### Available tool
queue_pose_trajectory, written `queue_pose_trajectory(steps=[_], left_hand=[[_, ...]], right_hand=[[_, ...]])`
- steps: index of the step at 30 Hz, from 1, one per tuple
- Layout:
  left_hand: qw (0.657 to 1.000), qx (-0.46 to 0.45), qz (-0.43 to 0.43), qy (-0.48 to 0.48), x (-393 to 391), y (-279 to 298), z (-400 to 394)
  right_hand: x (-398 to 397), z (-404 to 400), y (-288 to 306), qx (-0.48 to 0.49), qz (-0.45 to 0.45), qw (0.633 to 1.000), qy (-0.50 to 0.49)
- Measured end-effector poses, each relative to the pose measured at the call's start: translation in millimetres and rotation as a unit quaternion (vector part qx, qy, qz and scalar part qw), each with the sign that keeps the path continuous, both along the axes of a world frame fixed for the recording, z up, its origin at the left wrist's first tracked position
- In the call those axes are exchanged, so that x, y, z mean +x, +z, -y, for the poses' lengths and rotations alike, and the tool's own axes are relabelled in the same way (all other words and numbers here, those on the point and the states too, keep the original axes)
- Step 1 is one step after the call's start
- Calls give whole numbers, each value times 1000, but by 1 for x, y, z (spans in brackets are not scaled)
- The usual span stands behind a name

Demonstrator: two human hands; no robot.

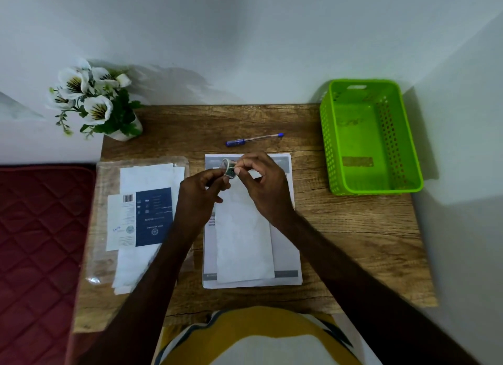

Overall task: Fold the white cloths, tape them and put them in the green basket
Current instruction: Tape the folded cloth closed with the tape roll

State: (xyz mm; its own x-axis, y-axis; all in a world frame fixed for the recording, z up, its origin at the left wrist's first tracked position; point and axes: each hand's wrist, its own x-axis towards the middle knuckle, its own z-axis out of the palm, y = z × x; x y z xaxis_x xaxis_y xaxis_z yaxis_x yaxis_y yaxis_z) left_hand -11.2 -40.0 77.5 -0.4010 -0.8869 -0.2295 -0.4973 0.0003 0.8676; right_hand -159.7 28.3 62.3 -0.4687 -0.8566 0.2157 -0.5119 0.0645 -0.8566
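A folded white cloth [243, 245] lies lengthwise on a printed paper sheet [285, 253] in the middle of the wooden table [353, 242]. Above the cloth's far end, my left hand [200, 194] and my right hand [265, 186] both hold a small roll of tape [228, 168], fingers pinching at it. The green basket [370, 138] stands at the table's back right with no cloth in it. At the left, a clear plastic pack [141, 220] holds more white cloths and a blue label.
A blue pen [254, 139] lies behind the paper sheet. A pot of white flowers [94, 103] stands at the back left corner. A dark red quilted cushion [35, 242] adjoins the table's left side. Walls close in behind and to the right.
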Motion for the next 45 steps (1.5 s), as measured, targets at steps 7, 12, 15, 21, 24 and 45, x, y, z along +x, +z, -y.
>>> queue_pose_trajectory(steps=[7, 12, 15, 21, 24, 45], left_hand=[[998, -52, 43, 7, -4, 4, 13], [987, -132, 89, -26, -15, 13, 21], [980, -158, 106, -51, -24, 19, 23], [982, -127, 109, -93, -21, 19, 34], [982, -122, 123, -78, -9, 19, 42], [949, -237, 203, 50, -8, 7, 49]], right_hand=[[7, 0, 0, -11, 2, 1000, 2], [11, 1, 0, -1, 3, 1000, -26], [8, 2, 2, -11, 27, 998, -52], [1, 4, 8, 41, 221, 968, -110], [-11, 2, 16, 72, 338, 926, -154], [8, -5, 34, 86, 572, 766, -279]])
